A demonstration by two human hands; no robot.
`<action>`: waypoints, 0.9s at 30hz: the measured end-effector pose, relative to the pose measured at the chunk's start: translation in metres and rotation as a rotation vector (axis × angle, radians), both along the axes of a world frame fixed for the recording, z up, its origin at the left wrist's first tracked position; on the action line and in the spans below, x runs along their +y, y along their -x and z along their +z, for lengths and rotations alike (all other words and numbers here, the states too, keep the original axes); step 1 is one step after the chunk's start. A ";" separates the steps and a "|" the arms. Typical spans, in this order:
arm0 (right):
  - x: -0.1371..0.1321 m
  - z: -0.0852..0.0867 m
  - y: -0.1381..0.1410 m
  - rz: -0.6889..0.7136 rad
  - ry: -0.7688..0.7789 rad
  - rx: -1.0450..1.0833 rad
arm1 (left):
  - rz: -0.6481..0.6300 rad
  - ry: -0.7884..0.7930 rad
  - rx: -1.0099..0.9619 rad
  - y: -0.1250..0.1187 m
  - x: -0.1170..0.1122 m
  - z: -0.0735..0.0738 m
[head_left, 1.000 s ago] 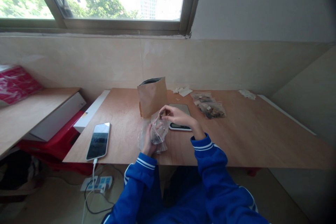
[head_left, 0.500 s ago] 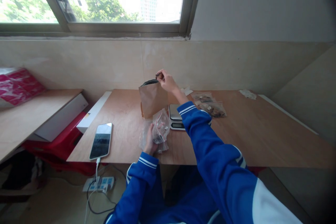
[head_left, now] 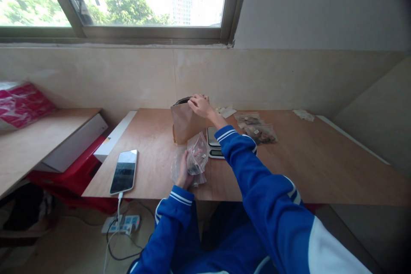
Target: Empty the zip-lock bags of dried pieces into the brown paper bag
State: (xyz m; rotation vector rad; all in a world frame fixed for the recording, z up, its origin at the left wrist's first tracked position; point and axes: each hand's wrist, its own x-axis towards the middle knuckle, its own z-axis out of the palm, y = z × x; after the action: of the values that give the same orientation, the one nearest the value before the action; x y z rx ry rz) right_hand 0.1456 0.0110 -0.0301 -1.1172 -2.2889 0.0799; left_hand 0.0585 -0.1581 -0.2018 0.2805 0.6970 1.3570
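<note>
My left hand (head_left: 183,174) is closed on a small clear plastic bag (head_left: 197,157), holding it upright near the front edge of the wooden table (head_left: 305,167). My right hand (head_left: 199,105) reaches over the open top of a standing brown paper pouch (head_left: 184,121), fingers dipping into the mouth; what they hold, if anything, is hidden. A small digital scale (head_left: 214,144) lies just right of the clear bag, partly covered by my right sleeve.
A phone (head_left: 123,171) on a charging cable lies at the table's left front. Two filled clear bags (head_left: 257,129) sit behind the scale to the right. Paper scraps (head_left: 225,111) and a white wad (head_left: 302,115) lie near the wall. A lower shelf with boxes stands left.
My right hand left the clear bag, rose to the top of the brown pouch with small dark pieces, and has now dropped into its mouth. The left hand stayed put.
</note>
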 end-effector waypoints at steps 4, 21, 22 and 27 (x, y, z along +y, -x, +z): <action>-0.011 -0.005 0.003 -0.066 -0.104 0.071 | 0.000 0.013 -0.009 -0.002 0.000 0.002; -0.126 -0.013 -0.031 0.493 0.638 -0.319 | 0.125 0.009 0.000 -0.006 -0.001 0.005; -0.129 -0.021 -0.026 0.539 0.628 -0.354 | 0.140 0.018 0.009 -0.006 0.000 0.003; -0.133 -0.046 -0.010 0.577 0.634 -0.591 | 0.129 0.081 0.086 -0.003 0.004 -0.010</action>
State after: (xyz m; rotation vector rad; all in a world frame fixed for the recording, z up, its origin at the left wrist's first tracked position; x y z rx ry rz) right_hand 0.1555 -0.1223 -0.0762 -0.7653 -3.1920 0.8486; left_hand 0.0617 -0.1544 -0.2115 0.2338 0.8521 1.4413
